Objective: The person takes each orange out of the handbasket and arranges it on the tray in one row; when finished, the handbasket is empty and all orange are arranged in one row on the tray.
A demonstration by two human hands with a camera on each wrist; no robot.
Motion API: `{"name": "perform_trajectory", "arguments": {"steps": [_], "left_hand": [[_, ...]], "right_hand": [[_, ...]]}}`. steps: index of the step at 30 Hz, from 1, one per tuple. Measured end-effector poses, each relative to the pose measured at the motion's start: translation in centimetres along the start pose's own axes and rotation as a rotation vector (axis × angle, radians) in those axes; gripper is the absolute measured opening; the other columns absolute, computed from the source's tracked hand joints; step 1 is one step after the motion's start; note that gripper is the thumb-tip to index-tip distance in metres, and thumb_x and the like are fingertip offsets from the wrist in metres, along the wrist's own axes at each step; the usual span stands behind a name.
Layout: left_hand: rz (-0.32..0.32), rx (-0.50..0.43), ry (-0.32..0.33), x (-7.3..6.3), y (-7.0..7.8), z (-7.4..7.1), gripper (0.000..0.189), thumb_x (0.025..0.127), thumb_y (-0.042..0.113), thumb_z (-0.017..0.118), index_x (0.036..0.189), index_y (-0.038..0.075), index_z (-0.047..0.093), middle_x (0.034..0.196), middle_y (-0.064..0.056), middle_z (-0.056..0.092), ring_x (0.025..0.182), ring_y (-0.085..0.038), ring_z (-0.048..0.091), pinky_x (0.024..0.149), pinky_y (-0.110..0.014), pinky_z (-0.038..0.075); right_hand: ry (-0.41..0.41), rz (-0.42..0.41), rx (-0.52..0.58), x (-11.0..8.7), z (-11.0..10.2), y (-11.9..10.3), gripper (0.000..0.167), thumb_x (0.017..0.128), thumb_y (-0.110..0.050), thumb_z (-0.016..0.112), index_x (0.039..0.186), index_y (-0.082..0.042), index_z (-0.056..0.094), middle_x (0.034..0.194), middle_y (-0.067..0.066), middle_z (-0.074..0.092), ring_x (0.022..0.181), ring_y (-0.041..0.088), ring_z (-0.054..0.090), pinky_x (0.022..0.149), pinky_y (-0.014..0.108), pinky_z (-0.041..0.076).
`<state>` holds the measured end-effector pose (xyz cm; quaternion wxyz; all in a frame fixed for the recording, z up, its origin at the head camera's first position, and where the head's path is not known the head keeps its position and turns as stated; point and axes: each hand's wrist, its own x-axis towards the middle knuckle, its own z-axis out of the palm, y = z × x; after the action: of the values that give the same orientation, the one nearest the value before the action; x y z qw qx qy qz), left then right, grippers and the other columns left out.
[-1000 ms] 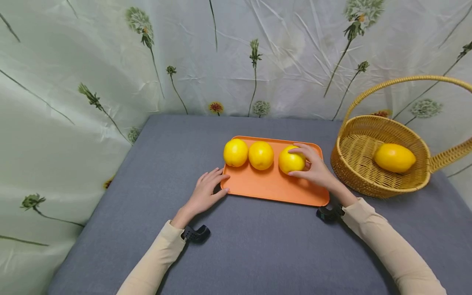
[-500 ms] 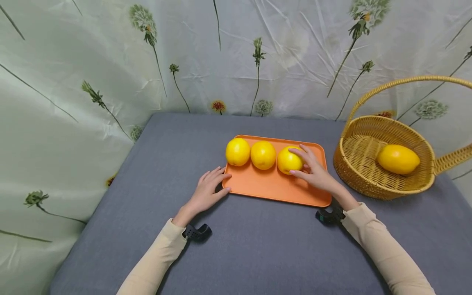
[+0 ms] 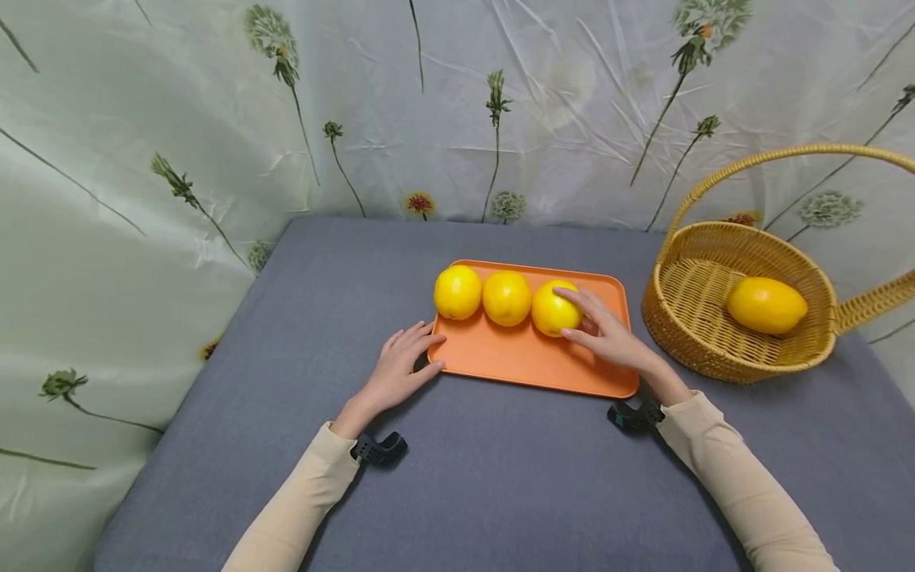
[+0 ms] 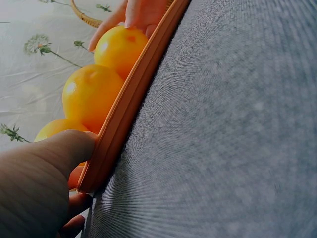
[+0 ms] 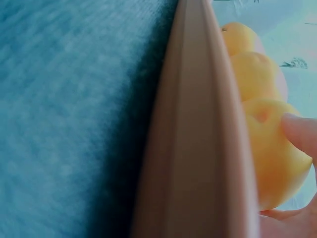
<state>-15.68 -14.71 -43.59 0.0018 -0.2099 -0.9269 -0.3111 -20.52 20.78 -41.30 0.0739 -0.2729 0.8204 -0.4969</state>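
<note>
My right hand (image 3: pixel 608 334) curls its fingers and thumb round the right side of a round yellow fruit (image 3: pixel 554 310) on an orange tray (image 3: pixel 515 357). Two more round yellow fruits stand in line to its left, the middle fruit (image 3: pixel 507 299) and the left fruit (image 3: pixel 457 292). At the tray's left end my left hand (image 3: pixel 397 369) lies with spread, fairly straight fingers, the fingertips and thumb touching the rim. From the left wrist, the thumb (image 4: pixel 74 146) rests along the tray's corner. In the right wrist view, the right thumb (image 5: pixel 299 131) presses the nearest fruit.
A wicker basket (image 3: pixel 704 349) with a tall arched handle stands right of the tray, holding a yellow lemon-shaped fruit (image 3: pixel 767 305). A grey cloth covers the table (image 3: pixel 500 477). A flower-printed curtain (image 3: pixel 429 119) hangs behind and to the left.
My right hand has shifted the right-hand fruit left along the tray, closing most of the gap to the middle fruit. My left hand stays at the tray's left end.
</note>
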Motion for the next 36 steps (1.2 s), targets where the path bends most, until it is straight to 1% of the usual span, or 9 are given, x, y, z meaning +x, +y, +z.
{"name": "perform_trajectory", "arguments": {"steps": [5, 11, 14, 17, 20, 22, 24, 30, 36], "left_hand": [[0.0, 0.006, -0.003, -0.01, 0.01, -0.11, 0.045, 0.092, 0.033, 0.058, 0.131, 0.012, 0.054, 0.147, -0.011, 0.042, 0.142, -0.031, 0.03, 0.115, -0.056, 0.015], [-0.005, 0.005, -0.005, -0.09, -0.01, -0.08, 0.045, 0.092, 0.033, 0.058, 0.131, 0.013, 0.054, 0.148, -0.01, 0.042, 0.142, -0.03, 0.03, 0.115, -0.056, 0.015], [-0.004, 0.015, -0.004, -0.11, 0.01, -0.07, 0.045, 0.091, 0.033, 0.058, 0.131, 0.013, 0.054, 0.148, -0.01, 0.042, 0.142, -0.03, 0.031, 0.115, -0.056, 0.016], [-0.004, 0.018, -0.005, -0.12, 0.0, -0.06, 0.045, 0.092, 0.033, 0.058, 0.131, 0.013, 0.055, 0.148, -0.01, 0.042, 0.142, -0.03, 0.031, 0.115, -0.056, 0.016], [-0.002, 0.016, -0.004, -0.13, 0.01, -0.08, 0.044, 0.091, 0.033, 0.058, 0.131, 0.013, 0.055, 0.148, -0.01, 0.042, 0.142, -0.031, 0.031, 0.115, -0.057, 0.016], [-0.002, 0.014, -0.003, -0.14, -0.01, -0.07, 0.044, 0.091, 0.033, 0.058, 0.131, 0.013, 0.055, 0.148, -0.01, 0.042, 0.142, -0.031, 0.031, 0.115, -0.057, 0.016], [-0.002, 0.012, -0.001, -0.14, -0.01, -0.07, 0.044, 0.091, 0.033, 0.058, 0.131, 0.013, 0.055, 0.148, -0.01, 0.042, 0.142, -0.03, 0.031, 0.115, -0.057, 0.016], [-0.005, 0.024, -0.004, -0.08, -0.06, -0.04, 0.044, 0.092, 0.033, 0.058, 0.131, 0.013, 0.055, 0.148, -0.01, 0.041, 0.142, -0.03, 0.031, 0.115, -0.057, 0.016], [-0.009, 0.017, -0.003, -0.05, -0.04, -0.08, 0.044, 0.091, 0.033, 0.058, 0.13, 0.012, 0.055, 0.148, -0.01, 0.042, 0.142, -0.03, 0.03, 0.115, -0.056, 0.016]], "right_hand": [[-0.006, 0.037, 0.012, 0.08, 0.02, -0.02, 0.066, 0.091, -0.007, 0.058, 0.149, -0.013, 0.026, 0.155, 0.021, 0.013, 0.137, 0.038, 0.027, 0.092, 0.0, 0.035], [0.011, 0.013, -0.038, 0.03, -0.01, 0.07, 0.068, 0.091, -0.007, 0.059, 0.15, -0.014, 0.024, 0.154, 0.02, 0.018, 0.135, 0.035, 0.029, 0.092, -0.001, 0.034], [0.012, 0.01, -0.056, 0.0, -0.01, 0.02, 0.07, 0.09, -0.007, 0.06, 0.15, -0.014, 0.023, 0.154, 0.022, 0.016, 0.136, 0.037, 0.029, 0.094, 0.003, 0.036], [0.019, 0.018, -0.081, -0.01, 0.0, -0.06, 0.073, 0.089, -0.007, 0.061, 0.15, -0.014, 0.022, 0.154, 0.024, 0.013, 0.137, 0.039, 0.027, 0.101, 0.022, 0.042], [0.029, 0.034, -0.091, 0.06, 0.01, -0.13, 0.073, 0.09, -0.007, 0.061, 0.15, -0.016, 0.022, 0.154, 0.022, 0.012, 0.136, 0.036, 0.028, 0.102, 0.046, 0.041], [0.037, 0.037, -0.092, 0.16, 0.01, -0.19, 0.07, 0.09, -0.008, 0.061, 0.149, -0.016, 0.025, 0.153, 0.021, 0.014, 0.134, 0.035, 0.03, 0.1, 0.053, 0.041], [0.044, 0.049, -0.091, 0.26, 0.01, -0.28, 0.067, 0.09, -0.01, 0.061, 0.148, -0.017, 0.028, 0.152, 0.02, 0.016, 0.132, 0.033, 0.032, 0.098, 0.049, 0.043], [0.099, 0.068, -0.076, 0.34, 0.06, -0.55, 0.062, 0.089, -0.011, 0.063, 0.144, -0.016, 0.036, 0.149, 0.017, 0.024, 0.13, 0.029, 0.033, 0.092, 0.02, 0.043], [0.128, 0.038, -0.012, 0.54, 0.24, -0.6, 0.061, 0.086, -0.007, 0.065, 0.141, -0.01, 0.039, 0.145, 0.017, 0.033, 0.124, 0.03, 0.043, 0.088, 0.006, 0.042]]}}
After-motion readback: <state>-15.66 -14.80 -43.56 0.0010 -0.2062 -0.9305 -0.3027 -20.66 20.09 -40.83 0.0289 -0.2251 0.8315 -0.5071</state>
